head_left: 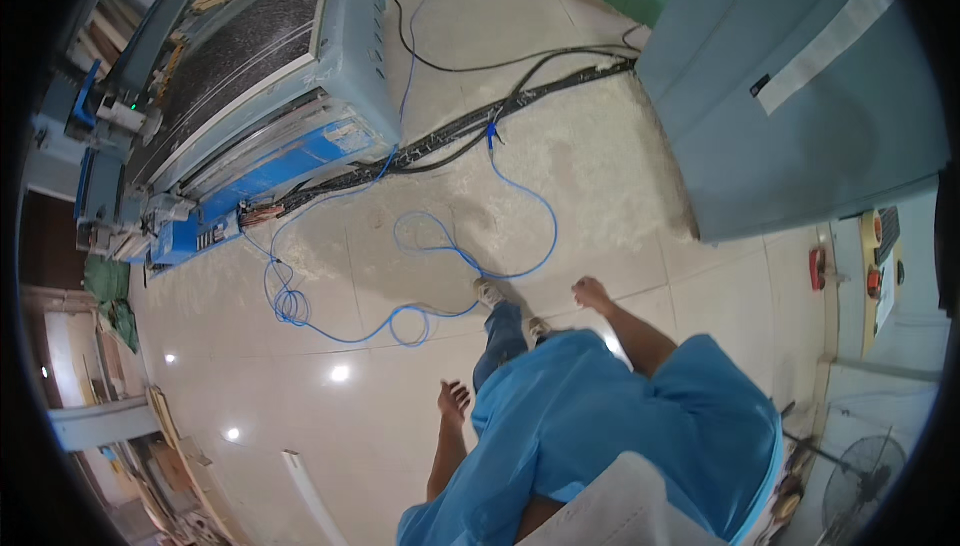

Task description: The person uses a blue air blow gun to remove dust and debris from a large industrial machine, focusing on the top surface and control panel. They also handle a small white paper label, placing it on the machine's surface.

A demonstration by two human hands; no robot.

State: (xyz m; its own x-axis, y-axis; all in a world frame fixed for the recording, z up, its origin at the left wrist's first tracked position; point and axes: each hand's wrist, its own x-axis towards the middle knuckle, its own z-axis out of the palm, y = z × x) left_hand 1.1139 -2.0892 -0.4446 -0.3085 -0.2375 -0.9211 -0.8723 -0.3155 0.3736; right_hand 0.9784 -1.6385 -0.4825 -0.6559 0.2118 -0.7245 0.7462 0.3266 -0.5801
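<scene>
My left hand (454, 401) hangs at my side over the tiled floor, its fingers apart and loosely bent, with nothing in it. On the other side, my right hand (592, 296) is held forward of my body with the fingers curled in; no object shows in it. Neither hand touches anything. Between and ahead of them a thin blue cable (388, 321) lies in loose loops across the floor. One of my shoes (489, 293) is right beside it.
A large grey-blue machine (365, 66) with a dark bed stands at the far left. Black cables (455, 133) run from it to a tall grey-blue cabinet (800, 106) at right. A white strip (312, 496) lies near left; a fan (865, 471) stands near right.
</scene>
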